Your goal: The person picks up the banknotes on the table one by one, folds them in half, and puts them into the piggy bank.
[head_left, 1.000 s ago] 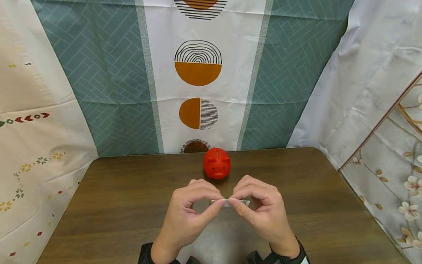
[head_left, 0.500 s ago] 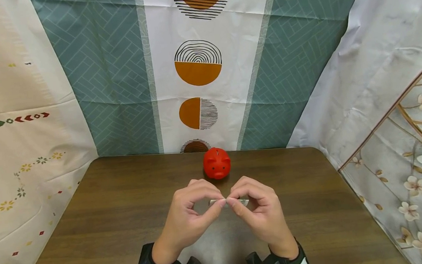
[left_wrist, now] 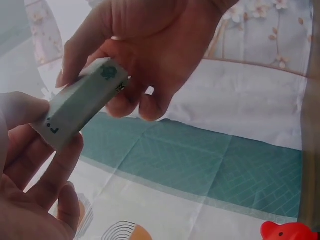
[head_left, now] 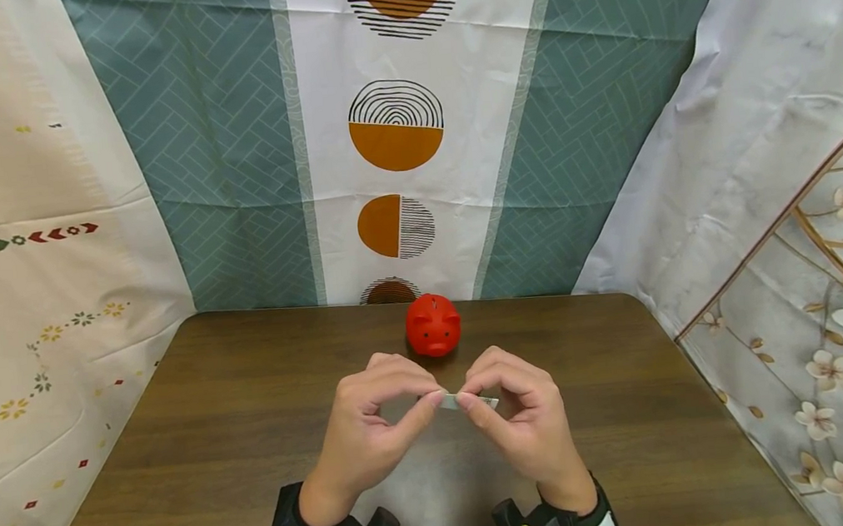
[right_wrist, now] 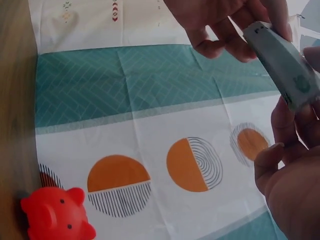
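Note:
A narrow, pale green folded banknote (head_left: pixel 452 402) stretches between both hands, held up over the table. The left hand (head_left: pixel 380 429) pinches one end between thumb and fingers. At the other end, the right hand (head_left: pixel 519 416) pinches it the same way. In the left wrist view, the flat folded face of the banknote (left_wrist: pixel 82 102) shows dark green printing near its ends. The right wrist view shows the banknote (right_wrist: pixel 285 65) tilted, with creased layers along its edge. Beyond the hands stands a red piggy bank (head_left: pixel 433 326), facing the person, with a slot on top.
The brown wooden table (head_left: pixel 251 378) has rounded far corners. A teal and white patterned cloth (head_left: pixel 404 231) hangs right behind its far edge. More cloths hang at the left and right sides. Both wrists wear black straps with small devices.
The left hand has shifted slightly left and up, away from the right hand's fingertips, so more of the banknote shows between the hands. The piggy bank has stayed in place.

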{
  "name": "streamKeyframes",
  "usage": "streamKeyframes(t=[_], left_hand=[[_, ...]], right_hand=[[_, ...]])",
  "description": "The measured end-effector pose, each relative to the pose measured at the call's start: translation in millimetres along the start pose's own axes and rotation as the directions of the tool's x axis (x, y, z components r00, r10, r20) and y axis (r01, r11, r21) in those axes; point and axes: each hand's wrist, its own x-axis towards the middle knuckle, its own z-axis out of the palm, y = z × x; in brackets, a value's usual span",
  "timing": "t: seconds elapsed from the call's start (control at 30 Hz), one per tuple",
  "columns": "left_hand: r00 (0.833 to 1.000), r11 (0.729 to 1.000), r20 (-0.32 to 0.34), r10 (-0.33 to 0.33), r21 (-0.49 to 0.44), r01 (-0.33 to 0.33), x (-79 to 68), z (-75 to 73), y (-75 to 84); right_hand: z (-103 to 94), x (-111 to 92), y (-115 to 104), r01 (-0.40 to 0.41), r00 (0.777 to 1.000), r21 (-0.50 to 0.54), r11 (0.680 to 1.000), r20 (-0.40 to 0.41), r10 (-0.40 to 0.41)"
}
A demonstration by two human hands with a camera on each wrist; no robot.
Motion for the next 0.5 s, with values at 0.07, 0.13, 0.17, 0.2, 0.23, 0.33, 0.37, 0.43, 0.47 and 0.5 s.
streamKeyframes(t=[0.07, 0.13, 0.17, 0.2, 0.23, 0.33, 0.37, 0.43, 0.47, 0.5], left_hand=[[1.0, 1.0, -0.002, -0.014, -0.002, 0.014, 0.0, -1.0, 0.4], [1.0, 1.0, 0.001, -0.03, -0.006, 0.03, 0.0, -1.7, 0.4], [0.999, 0.999, 0.001, -0.034, -0.011, 0.034, 0.1, -2.0, 0.3], [0.999, 0.999, 0.001, -0.038, -0.017, 0.038, 0.0, -2.2, 0.2], [0.999, 0.999, 0.0, -0.039, -0.024, 0.039, 0.0, -2.4, 0.1], [0.999, 0.999, -0.017, -0.03, -0.034, 0.029, 0.1, -3.5, 0.2], [0.999, 0.999, -0.022, -0.027, -0.035, 0.026, 0.0, -4.0, 0.4], [0.999, 0.999, -0.024, -0.028, -0.036, 0.027, 0.0, -4.8, 0.5], [0.999, 0.999, -0.023, -0.034, -0.036, 0.033, 0.0, -5.2, 0.6], [0.999, 0.998, -0.02, -0.041, -0.039, 0.04, 0.0, -5.5, 0.6]], right_hand=[[-1.2, 0.3, 0.2, 0.0, 1.0, 0.013, 1.0, 0.0, 0.0], [-1.9, 0.1, 0.1, -0.014, 1.0, 0.014, 1.0, 0.001, 0.014], [-2.0, -0.1, -0.1, -0.021, 1.0, 0.011, 1.0, 0.0, 0.021], [-2.1, -0.3, -0.2, -0.025, 1.0, 0.012, 1.0, 0.0, 0.025], [-2.3, -0.4, -0.1, -0.028, 1.0, 0.012, 1.0, -0.002, 0.028], [-3.4, -0.1, 0.2, -0.019, 1.0, 0.012, 1.0, -0.011, 0.019], [-3.8, 0.0, 0.4, -0.012, 1.0, 0.015, 1.0, -0.012, 0.012], [-4.4, 0.0, 0.2, -0.007, 1.0, 0.019, 1.0, -0.01, 0.007], [-4.6, 0.0, 0.1, -0.007, 1.0, 0.019, 1.0, -0.009, 0.007], [-4.8, -0.1, -0.1, -0.006, 1.0, 0.02, 1.0, -0.008, 0.006]])
